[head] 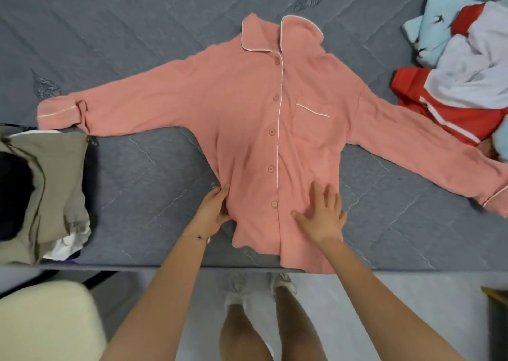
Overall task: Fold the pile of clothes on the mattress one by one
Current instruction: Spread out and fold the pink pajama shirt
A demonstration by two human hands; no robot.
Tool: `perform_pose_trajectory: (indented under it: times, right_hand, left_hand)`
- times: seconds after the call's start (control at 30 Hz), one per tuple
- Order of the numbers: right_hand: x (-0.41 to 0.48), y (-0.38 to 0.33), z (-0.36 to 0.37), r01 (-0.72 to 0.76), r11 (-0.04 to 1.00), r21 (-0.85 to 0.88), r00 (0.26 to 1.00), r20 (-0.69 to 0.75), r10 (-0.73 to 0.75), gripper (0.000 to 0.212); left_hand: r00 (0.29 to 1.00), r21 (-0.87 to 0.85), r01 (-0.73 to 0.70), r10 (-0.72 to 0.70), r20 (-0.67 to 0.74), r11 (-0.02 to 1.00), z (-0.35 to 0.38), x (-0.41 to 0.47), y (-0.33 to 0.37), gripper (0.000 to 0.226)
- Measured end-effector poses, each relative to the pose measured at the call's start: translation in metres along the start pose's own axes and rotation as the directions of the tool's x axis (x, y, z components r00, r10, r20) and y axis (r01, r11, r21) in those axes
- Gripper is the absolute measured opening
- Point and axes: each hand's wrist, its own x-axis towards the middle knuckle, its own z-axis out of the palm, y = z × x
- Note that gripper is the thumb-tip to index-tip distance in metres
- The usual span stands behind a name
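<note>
- Head view: the pink shirt (261, 129) lies buttoned and face up in the middle of the grey mattress (137, 44), with its sleeves spread left and right and its hem at the near edge.
- My left hand (213, 212) pinches the shirt's left side edge. My right hand (323, 215) lies flat on the front near the hem, fingers spread.
- I judge this is smoothing before the fold; the next move calls for bringing a sleeve and side inward.
- The unfolded pile (467, 66) sits far right, the folded stack (49, 195) near left.
</note>
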Motion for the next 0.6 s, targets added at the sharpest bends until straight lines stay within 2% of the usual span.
perform_pose_trajectory:
  times: [0.1, 0.17, 0.27, 0.3, 0.33, 0.37, 0.43, 0.47, 0.53, 0.6]
  right_hand:
    - [-0.009, 0.02, 0.009, -0.176, 0.968, 0.178, 0.984, -0.006, 0.18, 0.1]
    - [-0.017, 0.03, 0.019, -0.203, 0.96, 0.193, 0.977, -0.03, 0.212, 0.093]
    - [-0.023, 0.037, 0.03, -0.201, 0.942, 0.268, 0.969, -0.084, 0.231, 0.056]
    - [-0.026, 0.037, 0.032, -0.198, 0.932, 0.304, 0.967, -0.093, 0.236, 0.041]
    - [-0.029, 0.036, 0.034, -0.185, 0.925, 0.332, 0.967, -0.108, 0.232, 0.028]
    - [-0.032, 0.035, 0.036, -0.164, 0.92, 0.357, 0.968, -0.121, 0.22, 0.02]
    - [-0.038, 0.032, 0.042, -0.12, 0.901, 0.418, 0.978, -0.107, 0.179, 0.02]
    - [-0.041, 0.031, 0.045, -0.114, 0.885, 0.452, 0.984, -0.074, 0.165, 0.023]
    - [-0.048, 0.03, 0.048, -0.139, 0.862, 0.488, 0.985, -0.025, 0.173, 0.026]
    - [-0.052, 0.034, 0.051, -0.154, 0.858, 0.491, 0.98, -0.036, 0.196, 0.016]
  left_hand:
    - [0.985, 0.032, -0.126, 0.129, -0.115, 0.991, -0.009, -0.004, 0.0, 0.018]
    - [0.94, 0.112, -0.248, 0.267, -0.212, 0.962, -0.021, -0.006, -0.005, 0.024]
    - [0.839, 0.426, -0.384, 0.502, -0.21, 0.819, -0.04, -0.014, -0.016, 0.03]
    - [0.816, 0.477, -0.407, 0.545, -0.193, 0.779, -0.043, -0.016, -0.019, 0.031]
    - [0.815, 0.494, -0.416, 0.554, -0.17, 0.763, -0.045, -0.018, -0.02, 0.03]
    - [0.846, 0.477, -0.396, 0.514, -0.142, 0.785, -0.046, -0.02, -0.021, 0.027]
    - [0.94, 0.375, -0.307, 0.34, -0.025, 0.875, -0.046, -0.024, -0.024, 0.018]
    - [0.964, 0.371, -0.26, 0.261, 0.05, 0.891, -0.044, -0.027, -0.029, 0.015]
    - [0.971, 0.46, -0.239, 0.206, 0.123, 0.855, -0.044, -0.032, -0.042, 0.008]
    - [0.966, 0.431, -0.259, 0.228, 0.124, 0.864, -0.042, -0.035, -0.053, 0.012]
